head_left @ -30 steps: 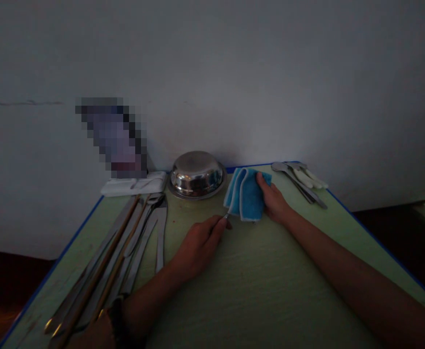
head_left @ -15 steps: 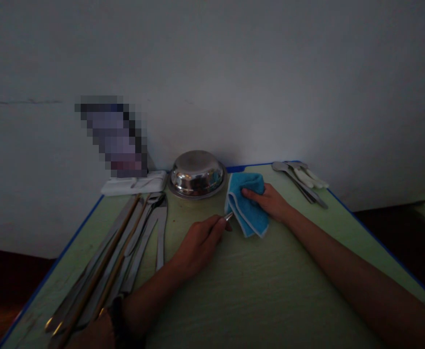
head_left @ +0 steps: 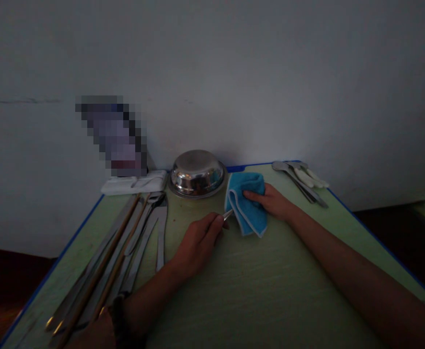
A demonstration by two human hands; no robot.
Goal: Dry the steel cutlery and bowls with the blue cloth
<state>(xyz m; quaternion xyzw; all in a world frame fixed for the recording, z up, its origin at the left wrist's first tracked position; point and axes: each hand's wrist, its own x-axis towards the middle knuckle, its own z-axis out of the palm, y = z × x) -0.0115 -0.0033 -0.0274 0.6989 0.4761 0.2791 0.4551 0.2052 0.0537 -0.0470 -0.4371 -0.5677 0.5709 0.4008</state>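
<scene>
My left hand (head_left: 205,233) is closed around the end of a thin metal utensil handle (head_left: 228,214). The utensil's other end runs into the folds of a blue cloth (head_left: 250,206) with a white edge, so its kind is hidden. My right hand (head_left: 271,201) grips that cloth from the right, thumb on top, with the cloth bunched around the hidden part. Both hands are above the middle of the green table (head_left: 234,291). Just behind them an upturned shiny metal bowl (head_left: 197,169) rests on the table.
Several long metal utensils (head_left: 139,252), some with golden-brown handles, lie along the left side. Spoons and white-handled cutlery (head_left: 306,177) lie at the back right. A white object (head_left: 135,183) stands at the back left below a blurred-out panel (head_left: 114,135). A wall (head_left: 270,72) rises behind the table.
My left hand has drawn back slightly to the left, and a bit more of the metal handle shows outside the cloth. My right hand stays on the cloth, nearly in place.
</scene>
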